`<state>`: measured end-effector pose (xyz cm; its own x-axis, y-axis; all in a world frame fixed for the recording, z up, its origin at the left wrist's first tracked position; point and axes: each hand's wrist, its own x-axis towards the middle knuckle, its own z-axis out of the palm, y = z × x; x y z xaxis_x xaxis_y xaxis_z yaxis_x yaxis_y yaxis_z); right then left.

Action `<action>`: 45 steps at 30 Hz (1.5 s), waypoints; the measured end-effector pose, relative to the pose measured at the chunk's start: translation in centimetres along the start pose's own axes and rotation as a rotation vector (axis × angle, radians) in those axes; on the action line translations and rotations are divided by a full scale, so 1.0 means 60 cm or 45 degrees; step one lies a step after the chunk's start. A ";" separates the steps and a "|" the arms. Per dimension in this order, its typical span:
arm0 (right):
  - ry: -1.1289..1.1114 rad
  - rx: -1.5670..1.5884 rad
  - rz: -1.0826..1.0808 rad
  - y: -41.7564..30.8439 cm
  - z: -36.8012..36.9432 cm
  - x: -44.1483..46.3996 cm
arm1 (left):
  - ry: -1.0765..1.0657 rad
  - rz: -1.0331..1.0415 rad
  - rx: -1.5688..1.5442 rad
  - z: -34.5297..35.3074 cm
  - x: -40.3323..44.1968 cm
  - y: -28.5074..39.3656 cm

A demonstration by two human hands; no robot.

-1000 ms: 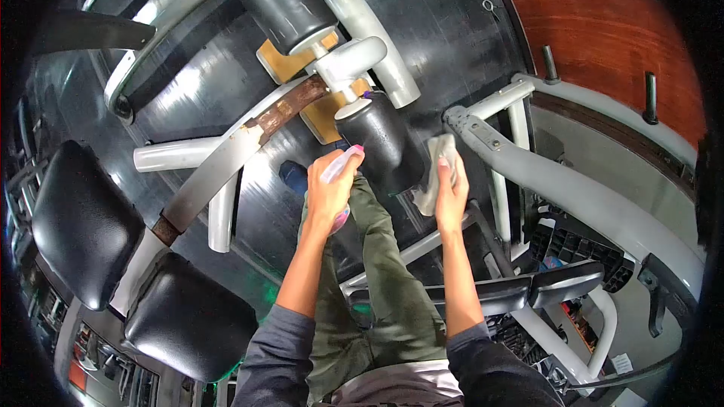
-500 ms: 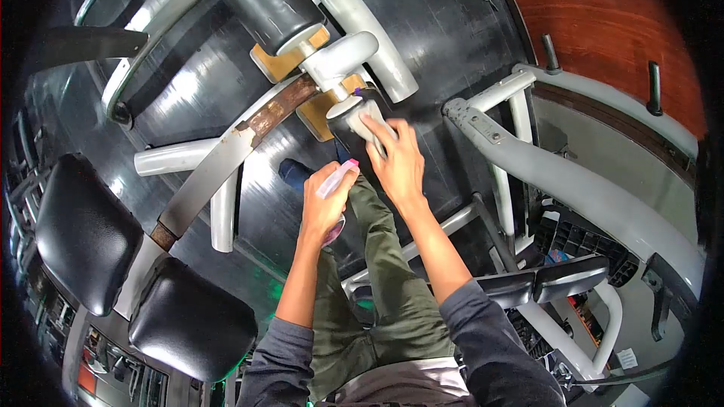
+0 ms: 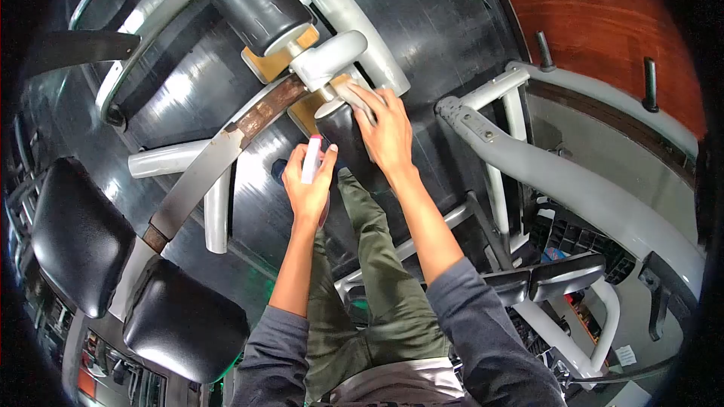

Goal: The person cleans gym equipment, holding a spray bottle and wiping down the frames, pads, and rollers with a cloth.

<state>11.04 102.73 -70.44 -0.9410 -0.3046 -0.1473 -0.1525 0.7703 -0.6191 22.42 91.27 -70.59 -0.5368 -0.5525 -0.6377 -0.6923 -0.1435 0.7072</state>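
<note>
My left hand [image 3: 308, 185] is wrapped round a spray bottle [image 3: 311, 158] with a white and pink top, its body mostly hidden by the fingers. My right hand [image 3: 386, 132] presses a light cloth [image 3: 357, 99] against the near black padded roller [image 3: 339, 132], at its upper end by the metal joint. The light grey joint [image 3: 324, 60] links this roller to a second black roller [image 3: 260, 6] at the upper left. Part of the near roller lies under my right hand.
Two black seat pads [image 3: 185, 320] on a grey frame are at the lower left. A thick grey machine arm [image 3: 558, 173] crosses the right side, above a black bench pad [image 3: 566, 275]. Wooden plates [image 3: 305, 114] lie under the rollers, and a reddish-brown panel [image 3: 596, 38] stands upper right.
My right hand has brought the cloth from beside the near roller onto it, then up to its joint end. My left hand has shifted slightly left with the bottle.
</note>
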 end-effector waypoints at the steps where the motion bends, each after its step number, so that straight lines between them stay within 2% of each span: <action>1: -0.017 -0.012 -0.020 -0.005 -0.001 0.008 | -0.008 -0.001 0.008 0.006 0.005 -0.009; 4: -0.091 0.012 -0.015 0.019 -0.029 -0.040 | 0.199 0.292 0.312 0.019 0.014 -0.010; 8: -0.183 0.032 0.111 0.075 -0.078 -0.158 | 0.306 0.170 0.450 0.047 0.009 0.012; 12: -0.190 -0.031 0.161 0.088 -0.089 -0.178 | 0.414 0.195 0.496 0.069 0.002 0.011; 14: -0.145 -0.005 0.141 0.077 -0.070 -0.139 | 0.403 0.214 0.343 0.073 0.003 0.000; 18: -0.071 0.095 0.097 0.038 -0.028 -0.029 | 0.402 0.248 0.324 0.072 0.007 -0.009; 20: -0.066 0.093 0.008 0.036 -0.020 0.000 | 0.296 0.156 0.246 0.064 0.009 -0.008; 23: -0.197 0.109 0.057 0.045 -0.049 -0.037 | 0.268 0.166 0.144 0.059 0.013 -0.024; 29: -0.212 0.099 0.243 0.132 -0.100 -0.195 | 0.217 0.197 -0.074 0.057 0.027 -0.065; 33: -0.174 0.148 0.220 0.105 -0.090 -0.169 | 0.088 0.082 -0.217 0.046 0.037 -0.068; 35: -0.141 0.089 0.123 0.077 -0.069 -0.116 | -0.018 -0.071 -0.281 0.037 0.031 -0.042; 36: -0.114 0.098 0.109 0.063 -0.058 -0.089 | -0.016 -0.065 -0.276 0.036 0.033 -0.047; 39: -0.087 0.140 0.112 0.045 -0.022 -0.010 | -0.007 -0.003 -0.142 0.043 0.033 -0.061; 41: -0.084 0.162 0.054 0.049 -0.021 0.001 | 0.304 0.560 0.248 0.062 0.017 -0.042; 45: -0.247 0.243 0.109 0.080 -0.066 -0.053 | 0.435 0.367 0.434 0.088 -0.001 -0.002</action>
<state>12.09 109.60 -69.87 -0.8697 -0.3589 -0.3388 0.0017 0.6842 -0.7293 20.01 95.69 -72.26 -0.5799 -0.7729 -0.2575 -0.6877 0.2950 0.6633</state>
